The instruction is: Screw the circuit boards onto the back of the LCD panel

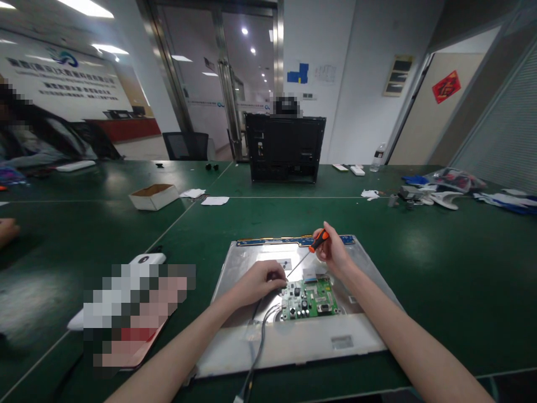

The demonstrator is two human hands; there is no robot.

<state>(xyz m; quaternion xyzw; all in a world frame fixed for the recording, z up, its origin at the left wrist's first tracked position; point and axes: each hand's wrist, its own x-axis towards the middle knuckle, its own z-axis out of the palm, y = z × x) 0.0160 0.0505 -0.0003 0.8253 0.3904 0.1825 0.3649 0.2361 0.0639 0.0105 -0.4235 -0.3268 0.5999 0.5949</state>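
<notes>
**Screwdriver at the circuit board**

Head view: the right hand [333, 252] grips an orange-handled screwdriver [312, 248], its shaft slanting down-left to the corner of a green circuit board [310, 298]. The left hand [260, 280] rests curled at that same corner, fingers pinched by the tip; what they hold cannot be told. The board sits on a silver monitor back panel [293, 336] lying flat on the green bench [440, 268]. A black monitor shell [285, 146] stands upright farther back.
</notes>
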